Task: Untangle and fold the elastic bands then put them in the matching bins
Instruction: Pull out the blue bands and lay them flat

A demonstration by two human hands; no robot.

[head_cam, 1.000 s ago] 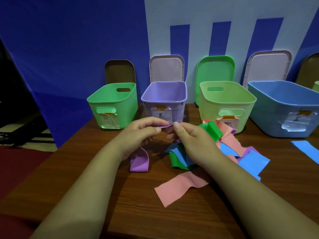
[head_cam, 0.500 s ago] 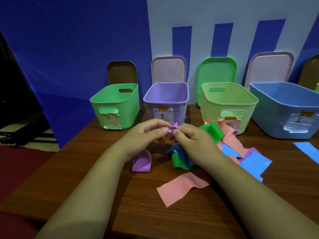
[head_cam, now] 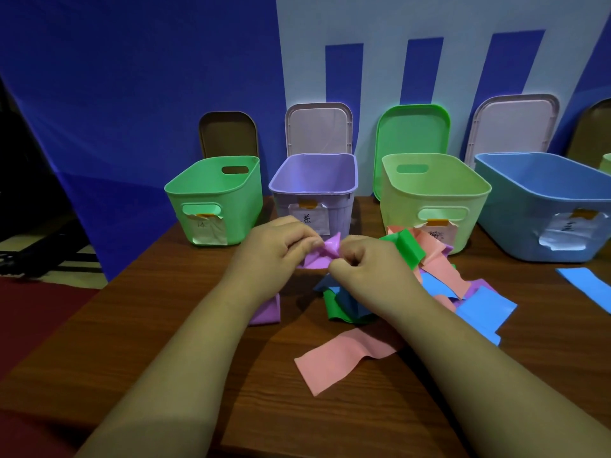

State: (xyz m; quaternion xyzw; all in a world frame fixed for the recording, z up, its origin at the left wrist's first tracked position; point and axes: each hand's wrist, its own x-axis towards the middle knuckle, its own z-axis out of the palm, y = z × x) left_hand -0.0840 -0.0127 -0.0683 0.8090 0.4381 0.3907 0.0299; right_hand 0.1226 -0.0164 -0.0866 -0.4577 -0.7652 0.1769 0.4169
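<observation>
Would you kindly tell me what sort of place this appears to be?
Probably a staged sorting workstation: a wooden table against a blue-and-white backdrop, a row of paper-labelled bins such as the purple bin, and loose elastic bands like the pink band.

Blue bin [head_cam: 515,223] partly beyond the right edge.

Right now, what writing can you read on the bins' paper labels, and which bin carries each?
"紫": handwritten on the purple bin label.
Green bin label: handwritten character, too faint to read.
Pale green bin label: partly covered by a pink band, unreadable.
Blue bin label: handwritten, too blurred to read.
</observation>
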